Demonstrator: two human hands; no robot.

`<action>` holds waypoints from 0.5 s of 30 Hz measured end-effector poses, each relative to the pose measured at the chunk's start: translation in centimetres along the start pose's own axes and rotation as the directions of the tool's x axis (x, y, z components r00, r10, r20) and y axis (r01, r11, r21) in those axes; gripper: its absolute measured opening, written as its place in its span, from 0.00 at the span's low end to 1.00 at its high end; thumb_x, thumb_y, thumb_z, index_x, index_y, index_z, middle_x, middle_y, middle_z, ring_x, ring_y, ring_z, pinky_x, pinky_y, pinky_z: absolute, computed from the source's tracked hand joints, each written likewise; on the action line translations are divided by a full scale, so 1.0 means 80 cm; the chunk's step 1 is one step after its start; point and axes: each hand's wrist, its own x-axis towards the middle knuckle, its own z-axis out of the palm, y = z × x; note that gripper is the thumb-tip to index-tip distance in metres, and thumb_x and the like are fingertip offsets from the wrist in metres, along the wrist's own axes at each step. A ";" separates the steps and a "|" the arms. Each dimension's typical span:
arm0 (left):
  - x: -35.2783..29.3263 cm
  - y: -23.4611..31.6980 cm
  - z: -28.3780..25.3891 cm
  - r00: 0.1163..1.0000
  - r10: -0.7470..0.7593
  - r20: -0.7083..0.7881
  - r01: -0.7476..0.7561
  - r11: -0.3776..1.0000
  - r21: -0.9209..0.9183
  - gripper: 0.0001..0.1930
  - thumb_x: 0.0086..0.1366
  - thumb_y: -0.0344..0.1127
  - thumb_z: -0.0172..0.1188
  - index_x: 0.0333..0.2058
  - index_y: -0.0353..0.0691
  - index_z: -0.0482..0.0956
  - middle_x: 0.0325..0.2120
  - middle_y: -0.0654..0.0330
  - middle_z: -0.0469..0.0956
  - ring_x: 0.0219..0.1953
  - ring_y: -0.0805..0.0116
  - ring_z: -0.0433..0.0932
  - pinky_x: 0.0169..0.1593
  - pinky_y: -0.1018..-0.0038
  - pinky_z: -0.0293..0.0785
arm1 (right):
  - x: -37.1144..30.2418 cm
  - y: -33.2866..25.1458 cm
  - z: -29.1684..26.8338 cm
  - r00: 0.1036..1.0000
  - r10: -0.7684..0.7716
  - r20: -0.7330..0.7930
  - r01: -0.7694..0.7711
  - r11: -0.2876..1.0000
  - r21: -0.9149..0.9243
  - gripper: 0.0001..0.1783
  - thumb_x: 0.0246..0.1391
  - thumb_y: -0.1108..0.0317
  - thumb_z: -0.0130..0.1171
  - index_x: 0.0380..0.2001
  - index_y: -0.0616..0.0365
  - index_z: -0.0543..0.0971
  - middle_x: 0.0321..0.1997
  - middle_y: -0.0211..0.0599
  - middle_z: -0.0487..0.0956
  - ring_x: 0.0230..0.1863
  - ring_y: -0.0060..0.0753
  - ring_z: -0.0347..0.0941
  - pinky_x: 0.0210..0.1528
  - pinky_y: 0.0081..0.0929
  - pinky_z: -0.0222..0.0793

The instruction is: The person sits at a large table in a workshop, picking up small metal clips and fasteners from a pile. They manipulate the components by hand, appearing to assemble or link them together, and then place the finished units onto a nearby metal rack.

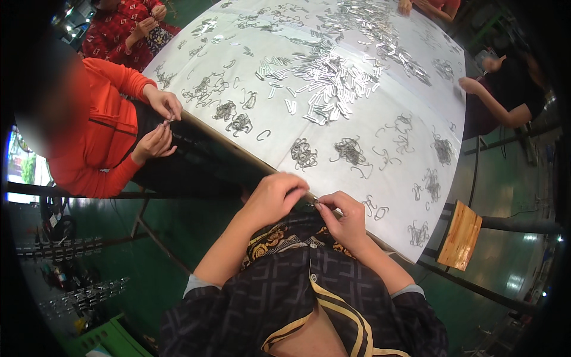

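My two hands meet at the near edge of the white-covered table [273,156], close to my lap. Between thumb and fingers, my right hand [348,220] pinches a small dark metal piece [314,200], too small to make out fully. My left hand [275,197] is curled right beside it, thumb and fingers drawn together; what they hold, if anything, is hidden. Just beyond my hands lie tangled clusters of thin curved metal hooks [304,154], with another such cluster of wire hooks [350,151] to the right.
A big heap of short shiny metal strips [339,89] covers the table's middle. More hook piles [418,233] lie along the right side. At my left, a person in orange [110,128] handles a small piece. Other people sit around the far sides. A wooden stool [460,236] stands right.
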 end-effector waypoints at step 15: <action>0.104 -0.036 0.110 0.912 0.376 0.163 -0.390 0.678 0.623 0.02 0.44 0.28 0.59 0.19 0.36 0.77 0.23 0.57 0.75 0.30 0.60 0.77 0.31 0.68 0.76 | -0.018 0.005 -0.005 0.999 -0.035 -0.013 0.035 0.999 0.019 0.04 0.47 0.77 0.65 0.29 0.62 0.81 0.27 0.40 0.80 0.27 0.36 0.77 0.29 0.27 0.72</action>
